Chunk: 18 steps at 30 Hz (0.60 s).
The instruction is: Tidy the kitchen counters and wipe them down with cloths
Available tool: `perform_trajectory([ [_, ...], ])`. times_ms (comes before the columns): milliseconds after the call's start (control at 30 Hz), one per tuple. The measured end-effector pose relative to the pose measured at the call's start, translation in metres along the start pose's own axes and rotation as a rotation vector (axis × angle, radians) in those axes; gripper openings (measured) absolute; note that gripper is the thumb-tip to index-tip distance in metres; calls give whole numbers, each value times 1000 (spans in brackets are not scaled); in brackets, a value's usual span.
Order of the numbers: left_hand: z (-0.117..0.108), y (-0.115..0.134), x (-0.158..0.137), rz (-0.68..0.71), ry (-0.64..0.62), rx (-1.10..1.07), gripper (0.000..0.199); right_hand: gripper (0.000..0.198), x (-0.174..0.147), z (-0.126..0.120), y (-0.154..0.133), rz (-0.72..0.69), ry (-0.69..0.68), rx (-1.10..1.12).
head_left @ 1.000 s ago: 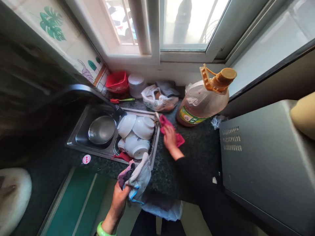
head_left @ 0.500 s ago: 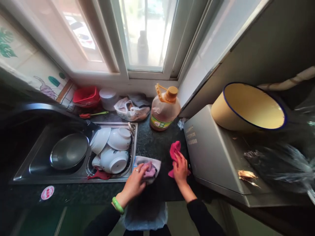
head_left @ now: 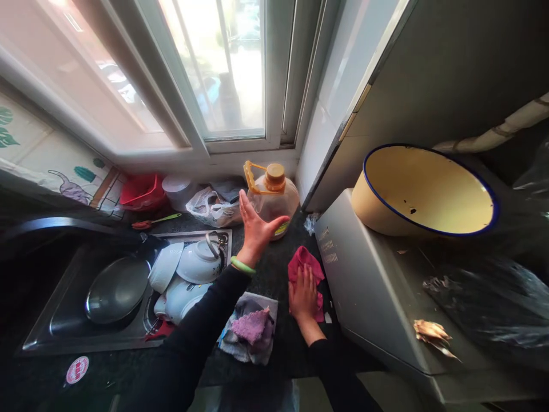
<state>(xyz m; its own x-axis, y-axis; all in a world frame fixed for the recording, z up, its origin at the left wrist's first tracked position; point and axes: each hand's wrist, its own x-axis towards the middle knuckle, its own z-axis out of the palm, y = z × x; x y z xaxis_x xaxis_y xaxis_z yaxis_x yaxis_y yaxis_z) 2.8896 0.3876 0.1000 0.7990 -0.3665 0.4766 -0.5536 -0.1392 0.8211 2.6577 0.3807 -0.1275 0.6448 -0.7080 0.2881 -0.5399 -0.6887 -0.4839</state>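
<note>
Raspberry pink for the wiping cloth (head_left: 305, 261), while the folded rag (head_left: 253, 351) is greyish white with a bit of blue and the scrap of fabric (head_left: 251, 325) is more like dusty mauve. The jug (head_left: 286, 200) has a mustardy orange cap (head_left: 275, 176), the bangle (head_left: 242, 265) is pale green, sleeves (head_left: 201, 320) plain black. Enamel basin (head_left: 429, 191) is cream yellow, navy rim (head_left: 497, 207). Plastic tub (head_left: 143, 194)? Red. Tabletop (head_left: 268, 272) is super dark.

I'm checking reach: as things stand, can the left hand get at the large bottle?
Probably yes: the left hand is open and empty, in front of the large bottle, with nothing visible between them; whether they touch is unclear.
</note>
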Motion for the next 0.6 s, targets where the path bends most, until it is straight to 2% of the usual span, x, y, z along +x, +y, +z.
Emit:
perform_trajectory([
  [67, 4, 3, 26, 28, 21, -46, 127, 61, -1, 0, -1, 13, 3, 24],
  [133, 6, 8, 50, 53, 33, -105, 105, 61, -1, -2, -2, 26, -2, 43],
  [233, 8, 18, 76, 51, -39, -204, 66, 61, 0, -5, -5, 36, -23, 48],
  [300, 9, 22, 82, 49, -89, -251, 54, 61, 1, -7, -6, 36, -24, 40],
  [433, -5, 30, 69, 93, -67, -260, 49, 60, 1, -9, -6, 23, -11, 48],
  [600, -69, 50, 23, 95, 63, -247, 49, 59, 2, -4, -4, 24, -6, 96],
])
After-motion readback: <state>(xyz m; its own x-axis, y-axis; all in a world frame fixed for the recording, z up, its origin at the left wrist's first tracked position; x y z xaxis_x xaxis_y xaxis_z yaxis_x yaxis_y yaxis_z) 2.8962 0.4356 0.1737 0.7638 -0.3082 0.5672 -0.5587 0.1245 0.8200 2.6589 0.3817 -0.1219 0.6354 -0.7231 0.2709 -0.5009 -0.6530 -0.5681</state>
